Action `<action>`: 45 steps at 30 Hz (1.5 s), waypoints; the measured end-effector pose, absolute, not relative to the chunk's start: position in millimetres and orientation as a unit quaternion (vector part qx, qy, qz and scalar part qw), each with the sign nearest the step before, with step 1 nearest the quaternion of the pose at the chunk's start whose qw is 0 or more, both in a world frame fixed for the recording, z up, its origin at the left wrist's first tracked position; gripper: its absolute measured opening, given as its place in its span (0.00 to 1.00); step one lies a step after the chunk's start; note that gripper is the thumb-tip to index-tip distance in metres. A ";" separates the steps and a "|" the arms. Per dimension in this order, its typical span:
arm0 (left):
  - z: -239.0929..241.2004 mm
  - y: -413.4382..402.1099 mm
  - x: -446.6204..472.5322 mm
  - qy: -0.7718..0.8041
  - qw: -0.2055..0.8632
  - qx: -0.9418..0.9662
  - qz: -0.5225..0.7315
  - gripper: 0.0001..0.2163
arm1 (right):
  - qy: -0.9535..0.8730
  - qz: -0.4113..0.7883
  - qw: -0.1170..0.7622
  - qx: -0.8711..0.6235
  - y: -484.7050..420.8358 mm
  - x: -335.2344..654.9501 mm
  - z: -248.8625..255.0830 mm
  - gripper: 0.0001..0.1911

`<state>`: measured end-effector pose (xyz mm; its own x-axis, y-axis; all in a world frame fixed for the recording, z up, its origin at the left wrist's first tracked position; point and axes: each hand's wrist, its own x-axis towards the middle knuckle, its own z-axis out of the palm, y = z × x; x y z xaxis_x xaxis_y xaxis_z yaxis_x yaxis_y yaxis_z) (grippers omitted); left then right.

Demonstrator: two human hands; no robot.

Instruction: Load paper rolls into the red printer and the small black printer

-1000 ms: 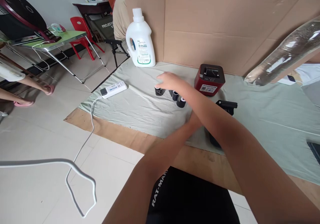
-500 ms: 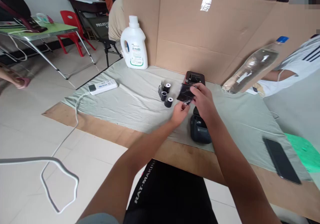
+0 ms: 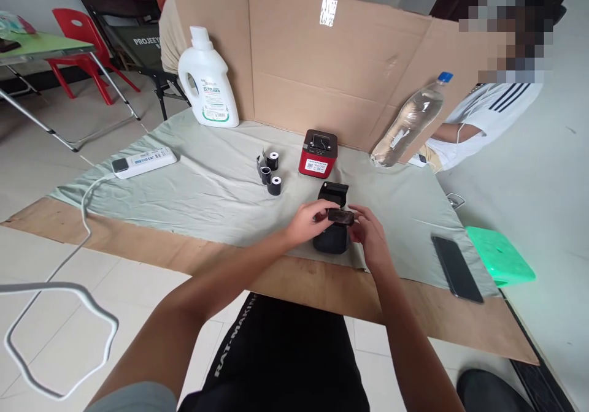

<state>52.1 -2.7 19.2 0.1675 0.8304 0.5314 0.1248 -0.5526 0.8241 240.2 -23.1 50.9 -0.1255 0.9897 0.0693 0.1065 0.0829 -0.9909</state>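
Note:
Both hands meet over a black label printer (image 3: 332, 238) with its lid raised, which sits on the pale green cloth (image 3: 216, 182). My left hand (image 3: 308, 221) and my right hand (image 3: 369, 235) pinch a small black wrapped roll (image 3: 341, 217) between their fingertips, just above the printer. Three more black-wrapped paper rolls (image 3: 269, 170) lie on the cloth behind and to the left. A red label printer (image 3: 318, 152) stands farther back.
A white detergent jug (image 3: 207, 84) and a clear water bottle (image 3: 409, 118) lean by a cardboard wall (image 3: 322, 75). A white power strip (image 3: 142, 162) lies at left, a black phone (image 3: 456, 268) and green stool (image 3: 499, 255) at right. Another person in a striped shirt (image 3: 488, 118) sits beyond the cardboard.
My right hand reached to the rolls, picked one up and brought it back; both hands now hold it lower, over the black printer. The view has shifted right.

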 end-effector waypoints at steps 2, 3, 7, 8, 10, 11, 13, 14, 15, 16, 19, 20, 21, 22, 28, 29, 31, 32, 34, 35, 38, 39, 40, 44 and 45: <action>16.5 0.1 54.7 0.401 0.356 0.635 0.556 0.11 | -0.649 0.345 0.476 -0.484 -22.7 240.0 43.6 0.19; 16.2 1.3 55.6 0.415 0.375 0.608 0.563 0.11 | -0.688 0.264 0.473 -0.483 -22.5 238.8 40.5 0.19; 18.8 3.8 56.8 0.414 0.442 0.537 0.587 0.14 | -0.797 0.063 0.393 -0.454 -20.2 231.0 32.3 0.15; 19.7 3.8 56.7 0.410 0.451 0.531 0.589 0.15 | -0.807 0.046 0.376 -0.454 -18.9 229.6 31.6 0.16; 21.2 3.5 56.1 0.403 0.457 0.530 0.589 0.17 | -0.813 0.024 0.354 -0.462 -15.5 228.6 32.0 0.17; 21.5 3.5 55.6 0.399 0.462 0.531 0.587 0.17 | -0.815 0.017 0.347 -0.464 -13.6 229.1 32.9 0.17; 21.0 4.9 54.3 0.390 0.480 0.525 0.585 0.17 | -0.821 0.012 0.334 -0.463 -10.0 231.9 35.4 0.16; 20.0 6.4 53.5 0.387 0.487 0.517 0.588 0.16 | -0.826 0.014 0.329 -0.458 -8.7 233.8 36.7 0.15; 18.5 8.5 52.6 0.389 0.489 0.507 0.594 0.15 | -0.831 0.021 0.325 -0.451 -8.0 235.8 38.0 0.15; 16.4 11.1 51.6 0.393 0.487 0.500 0.599 0.15 | -0.835 0.033 0.326 -0.442 -7.8 237.8 39.0 0.14; 8.3 19.2 48.9 0.423 0.468 0.494 0.597 0.14 | -0.832 0.084 0.339 -0.431 -10.1 242.4 40.3 0.14; 5.8 21.2 48.2 0.432 0.466 0.499 0.589 0.15 | -0.826 0.101 0.344 -0.434 -11.3 243.5 40.0 0.14; 3.7 22.6 47.7 0.438 0.463 0.508 0.579 0.16 | -0.820 0.116 0.349 -0.439 -12.3 244.3 39.4 0.14; 2.3 23.2 47.2 0.442 0.455 0.520 0.572 0.16 | -0.814 0.127 0.353 -0.445 -13.2 245.1 38.6 0.14; 7.2 17.4 44.1 0.419 0.380 0.621 0.542 0.07 | -0.756 0.163 0.406 -0.487 -19.4 249.6 40.1 0.14; 8.7 15.8 43.5 0.413 0.372 0.633 0.539 0.07 | -0.743 0.158 0.424 -0.493 -22.1 250.3 44.0 0.14; 10.9 13.0 42.4 0.406 0.352 0.654 0.533 0.08 | -0.727 0.105 0.457 -0.501 -28.1 251.5 55.6 0.13; 11.7 11.8 41.8 0.402 0.341 0.665 0.529 0.08 | -0.725 0.061 0.464 -0.505 -30.7 252.0 62.7 0.12; 13.0 9.7 40.9 0.396 0.322 0.687 0.517 0.10 | -0.731 -0.024 0.451 -0.511 -33.3 252.1 76.4 0.10; 13.7 8.8 40.4 0.393 0.317 0.695 0.511 0.10 | -0.741 -0.049 0.431 -0.513 -32.9 251.6 81.6 0.09; 17.2 7.0 39.6 0.371 0.345 0.706 0.494 0.13 | -0.789 -0.070 0.336 -0.510 -26.5 246.0 86.1 0.08; 18.5 6.6 39.6 0.357 0.366 0.705 0.491 0.15 | -0.806 -0.076 0.300 -0.504 -24.0 242.2 84.0 0.07; 19.7 6.3 39.9 0.342 0.388 0.703 0.488 0.17 | -0.821 -0.085 0.269 -0.497 -22.1 237.4 80.9 0.07; 21.9 5.8 41.5 0.322 0.425 0.711 0.459 0.17 | -0.846 -0.126 0.204 -0.476 -22.6 214.7 71.8 0.05; 21.8 6.0 41.7 0.326 0.423 0.717 0.448 0.15 | -0.847 -0.125 0.198 -0.478 -24.2 210.9 73.2 0.05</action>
<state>41.7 6.0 21.8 0.3863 0.8467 0.3658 0.0886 -0.4288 0.8990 210.9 -24.2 73.2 -0.4651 0.7599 0.4540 0.8587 0.5120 0.0229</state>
